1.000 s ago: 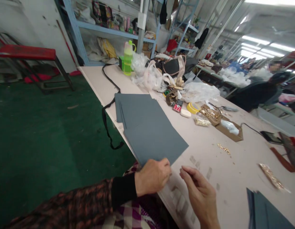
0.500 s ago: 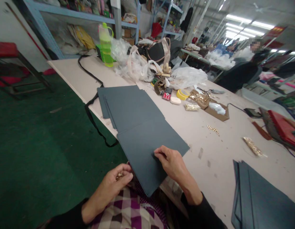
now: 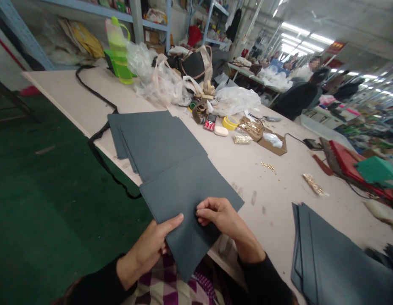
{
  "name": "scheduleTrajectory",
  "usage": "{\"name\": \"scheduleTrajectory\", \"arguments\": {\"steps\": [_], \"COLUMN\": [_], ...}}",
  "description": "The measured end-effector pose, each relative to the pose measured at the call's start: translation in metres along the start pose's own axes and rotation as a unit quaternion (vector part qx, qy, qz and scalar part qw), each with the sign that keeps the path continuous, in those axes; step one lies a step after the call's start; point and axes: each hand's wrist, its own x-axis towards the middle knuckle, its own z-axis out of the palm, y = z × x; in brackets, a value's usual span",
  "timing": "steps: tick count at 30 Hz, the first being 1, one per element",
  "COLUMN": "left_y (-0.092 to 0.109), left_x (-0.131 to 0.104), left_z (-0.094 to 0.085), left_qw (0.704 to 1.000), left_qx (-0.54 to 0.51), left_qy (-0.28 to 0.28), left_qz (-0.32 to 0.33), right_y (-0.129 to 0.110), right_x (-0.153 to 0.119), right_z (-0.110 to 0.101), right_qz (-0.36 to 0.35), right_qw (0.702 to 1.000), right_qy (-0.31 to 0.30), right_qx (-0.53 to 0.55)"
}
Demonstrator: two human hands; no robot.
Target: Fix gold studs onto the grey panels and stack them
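A dark blue-grey flat panel (image 3: 174, 199) hangs partly over the table edge above my lap. My left hand (image 3: 153, 241) grips its left edge, thumb on top and the other fingers underneath, mostly hidden. Over the panel's middle, my right hand (image 3: 220, 216) is closed in a pinch, its fingertips at the surface; whatever they hold is too small to tell. Behind it, more blue-grey panels (image 3: 151, 140) lie overlapping along the table's left side. Another stack of dark panels (image 3: 330, 254) lies to my right.
Small gold metal pieces (image 3: 268, 166) lie loose on the table (image 3: 228, 165). Farther back are cardboard boxes (image 3: 272, 144), yellow tape (image 3: 230, 123), a red phone (image 3: 210, 122), plastic bags (image 3: 164, 80) and a green bottle (image 3: 120, 55). A black strap (image 3: 110, 169) droops over the left edge. A person sits beyond.
My left hand, which was cupped around small gold pieces beside the panel, now grips the panel's edge with the thumb on top. My right hand stays pinched over the panel. The view has shifted right.
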Motion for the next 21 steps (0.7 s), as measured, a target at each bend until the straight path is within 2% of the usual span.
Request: {"name": "scheduleTrajectory", "arguments": {"steps": [5,13,18,21], "left_y": [-0.001,-0.001,-0.004,-0.004], "left_x": [0.005,0.010,0.012,0.011], "left_z": [-0.004,-0.008,-0.012,-0.014], "left_qw": [0.999,0.999,0.999,0.995], "left_qx": [0.011,0.019,0.024,0.062], "left_qy": [0.017,0.000,-0.017,-0.027], "left_qz": [0.043,0.043,0.046,0.068], "right_y": [-0.006,-0.012,-0.011,-0.007], "right_x": [0.010,0.016,0.017,0.019], "right_z": [0.010,0.014,0.015,0.017], "right_qz": [0.004,0.028,0.016,-0.002], "right_qw": [0.997,0.998,0.998,0.998], "right_qy": [-0.002,-0.021,-0.032,-0.023], "right_qx": [0.076,0.059,0.055,0.057]}}
